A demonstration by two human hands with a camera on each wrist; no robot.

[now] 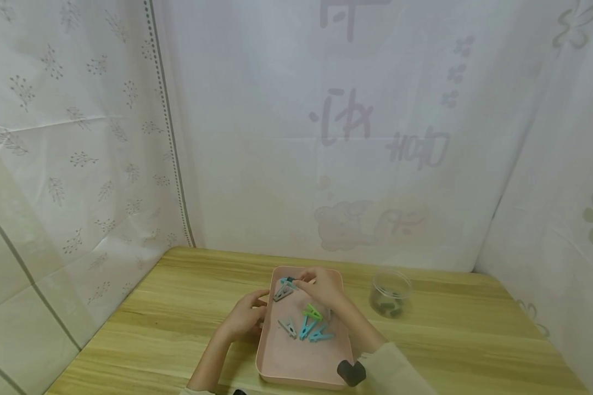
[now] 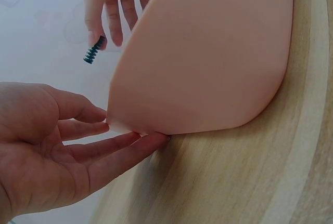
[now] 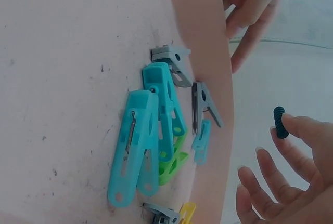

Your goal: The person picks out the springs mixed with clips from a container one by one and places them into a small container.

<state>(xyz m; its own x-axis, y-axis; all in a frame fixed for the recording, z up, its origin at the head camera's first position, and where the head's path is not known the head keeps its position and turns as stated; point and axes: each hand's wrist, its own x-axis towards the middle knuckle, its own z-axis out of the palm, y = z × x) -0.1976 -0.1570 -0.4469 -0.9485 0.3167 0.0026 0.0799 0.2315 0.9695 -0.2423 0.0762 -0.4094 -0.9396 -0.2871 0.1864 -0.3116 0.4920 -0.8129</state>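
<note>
My right hand (image 1: 322, 286) is over the far end of a pink tray (image 1: 301, 363). Between thumb and index finger it pinches a small dark green ridged piece (image 3: 281, 122), coiled like a spring; the other fingers are spread. At the tray's left wall, my left hand (image 1: 246, 317) touches the outside with extended fingers (image 2: 117, 156). Several clothespins lie in the tray: a grey one (image 1: 284, 292) beside a light blue one near the right hand, plus a green one (image 1: 313, 312), blue ones (image 1: 307, 329) and another grey one (image 1: 288, 328) around the middle. A yellow one (image 3: 187, 213) shows in the right wrist view.
A clear round tub (image 1: 390, 293) with dark small pieces inside stands right of the tray on the wooden table (image 1: 449, 340). White patterned curtains (image 1: 277, 137) hang behind the table and at both sides.
</note>
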